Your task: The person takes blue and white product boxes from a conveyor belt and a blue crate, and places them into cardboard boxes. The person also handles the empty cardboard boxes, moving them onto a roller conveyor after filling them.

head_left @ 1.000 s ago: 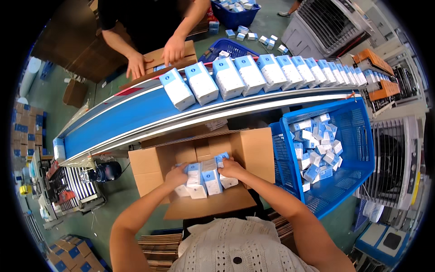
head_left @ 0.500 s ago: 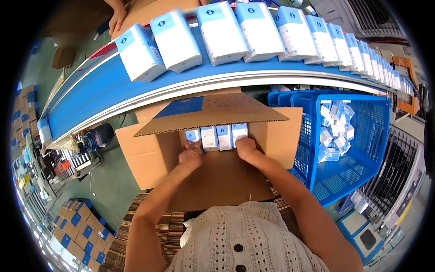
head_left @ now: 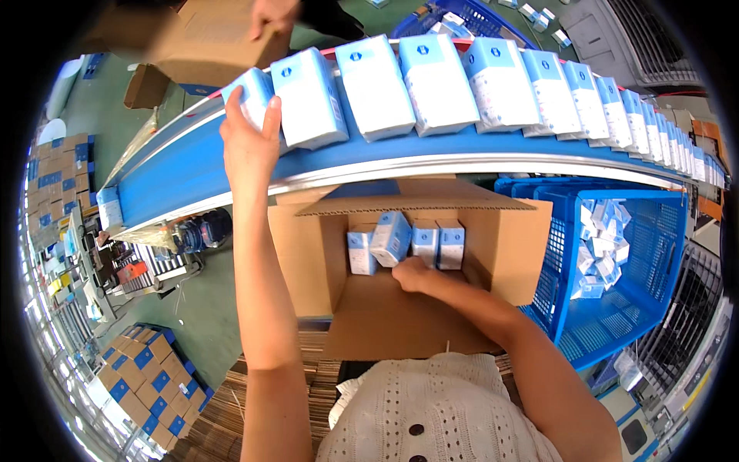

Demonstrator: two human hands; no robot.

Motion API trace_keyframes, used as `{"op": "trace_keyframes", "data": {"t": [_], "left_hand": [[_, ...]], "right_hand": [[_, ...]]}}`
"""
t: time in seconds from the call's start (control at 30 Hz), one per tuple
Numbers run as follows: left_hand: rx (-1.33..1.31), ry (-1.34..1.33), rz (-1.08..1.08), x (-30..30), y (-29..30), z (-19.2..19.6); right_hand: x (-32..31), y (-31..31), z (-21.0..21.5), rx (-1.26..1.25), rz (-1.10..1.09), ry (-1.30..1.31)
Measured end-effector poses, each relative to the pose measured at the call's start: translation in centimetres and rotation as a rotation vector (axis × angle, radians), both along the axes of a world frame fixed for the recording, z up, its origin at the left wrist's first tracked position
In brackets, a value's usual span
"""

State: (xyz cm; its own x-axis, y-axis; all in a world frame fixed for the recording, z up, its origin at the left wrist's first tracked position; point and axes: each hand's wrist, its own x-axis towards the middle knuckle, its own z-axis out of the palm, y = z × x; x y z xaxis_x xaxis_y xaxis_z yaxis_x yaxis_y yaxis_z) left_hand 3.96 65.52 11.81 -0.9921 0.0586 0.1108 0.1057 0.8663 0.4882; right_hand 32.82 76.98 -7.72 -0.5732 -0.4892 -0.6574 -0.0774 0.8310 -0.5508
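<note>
My left hand reaches over the conveyor. Its thumb and fingers straddle the leftmost blue-and-white soft pack, gripping its sides. Inside an open cardboard carton lying on its side, my right hand has its fingers curled at the lower corner of a tilted blue-and-white pack. Most of those fingertips are hidden. An upright pack stands left of the tilted one, and two more packs stand to its right.
A blue conveyor belt carries a long row of packs. A blue crate with loose small packs stands right of the carton. Flattened cardboard is stacked below. Across the belt, another person's hand is at a carton.
My left hand has left the carton and moved up to a pack on the belt. My right hand has shifted left, and one pack inside the carton has become tilted.
</note>
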Motion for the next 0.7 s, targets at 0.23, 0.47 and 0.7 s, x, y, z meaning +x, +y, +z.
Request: {"op": "trace_keyframes", "data": {"t": [0.23,0.47,0.7], "left_hand": [[0.107,0.421,-0.029,2.5,-3.3,4.2],[0.002,-0.295,-0.378,19.7,-4.2,7.9],[-0.48,-0.384,-0.631,20.0,-1.1,-4.6]], "right_hand": [[-2.4,-0.3,0.5,-0.013,0.018,0.439],[-1.0,-1.9,1.6,-0.087,0.161,0.182],[-2.1,-8.3,-5.6,0.043,0.297,0.751]]}}
